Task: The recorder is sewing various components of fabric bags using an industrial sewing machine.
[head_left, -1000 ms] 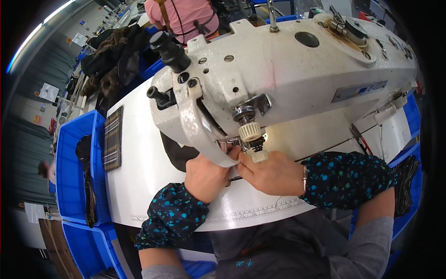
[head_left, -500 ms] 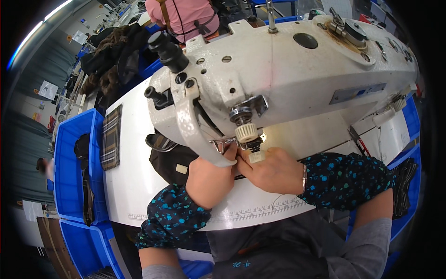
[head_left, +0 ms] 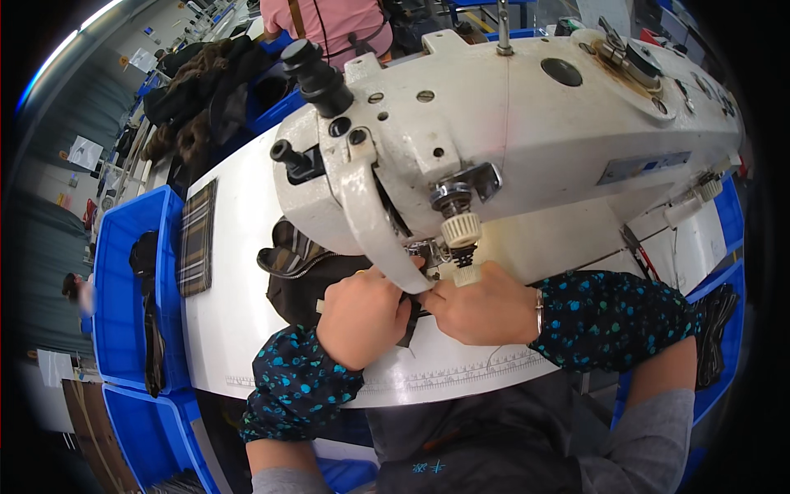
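A white sewing machine (head_left: pixel 510 123) stands over a pale work table (head_left: pixel 226 329). Beneath its needle end lies a dark fabric piece (head_left: pixel 296 298) with a metal zipper (head_left: pixel 306 272) and a plaid lining (head_left: pixel 295 249) showing at its far left. My left hand (head_left: pixel 362 317) is closed on this fabric, just left of the presser foot, fingertips partly behind the machine's curved lever. My right hand (head_left: pixel 484 306) pinches the fabric's near edge to the right of the foot. A small pale tag (head_left: pixel 320 305) pokes out beside my left hand. The needle itself is hidden.
A folded plaid cloth (head_left: pixel 197 237) lies at the table's left edge. Blue bins (head_left: pixel 169 288) with dark pieces stand to the left, and another bin (head_left: pixel 724 288) at the right. Red-handled scissors (head_left: pixel 638 251) rest right of the machine. A person in pink (head_left: pixel 346 29) sits beyond.
My left hand has shifted left and back from the needle, covering part of the tag. More plaid lining shows at the fabric's far edge. The view has moved slightly; my right hand stays nearly put.
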`<state>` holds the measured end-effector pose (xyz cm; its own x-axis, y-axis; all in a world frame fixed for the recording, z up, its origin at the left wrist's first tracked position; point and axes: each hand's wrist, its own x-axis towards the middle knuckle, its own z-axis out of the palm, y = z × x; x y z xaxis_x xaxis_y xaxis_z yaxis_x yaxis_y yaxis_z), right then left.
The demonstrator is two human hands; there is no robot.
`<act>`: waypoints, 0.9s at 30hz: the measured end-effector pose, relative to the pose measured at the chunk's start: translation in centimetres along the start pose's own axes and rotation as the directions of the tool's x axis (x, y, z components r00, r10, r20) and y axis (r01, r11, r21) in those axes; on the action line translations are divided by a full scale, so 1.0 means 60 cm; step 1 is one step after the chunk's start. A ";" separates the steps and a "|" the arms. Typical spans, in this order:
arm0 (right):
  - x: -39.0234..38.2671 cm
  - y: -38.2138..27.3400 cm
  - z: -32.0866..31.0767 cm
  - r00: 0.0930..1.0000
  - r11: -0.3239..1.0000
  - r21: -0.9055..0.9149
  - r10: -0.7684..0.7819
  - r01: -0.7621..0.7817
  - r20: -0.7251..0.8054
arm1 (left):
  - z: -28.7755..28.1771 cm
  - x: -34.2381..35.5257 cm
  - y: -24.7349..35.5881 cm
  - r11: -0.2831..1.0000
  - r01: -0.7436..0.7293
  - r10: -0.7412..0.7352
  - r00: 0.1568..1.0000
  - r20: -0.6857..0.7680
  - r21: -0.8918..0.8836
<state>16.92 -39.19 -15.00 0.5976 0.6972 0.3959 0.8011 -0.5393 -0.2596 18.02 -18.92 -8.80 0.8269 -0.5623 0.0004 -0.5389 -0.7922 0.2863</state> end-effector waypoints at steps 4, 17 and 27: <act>0.001 -0.007 -0.004 0.999 0.999 -0.040 0.000 0.002 0.049 | 0.010 -0.004 0.012 0.996 -0.010 0.015 0.998 -0.061 0.085; -0.002 -0.004 -0.007 0.999 0.999 0.003 -0.040 0.040 0.029 | 0.032 -0.004 0.009 0.977 -0.027 0.045 0.996 -0.079 0.214; -0.002 0.003 -0.017 0.999 0.997 0.058 -0.045 0.043 0.025 | 0.006 -0.016 0.025 0.989 0.042 -0.040 0.999 -0.014 0.142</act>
<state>16.94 -39.88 -14.18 0.5620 0.7323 0.3846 0.8266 -0.4805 -0.2929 16.39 -19.66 -8.74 0.8501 -0.5266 0.0026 -0.5212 -0.8406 0.1473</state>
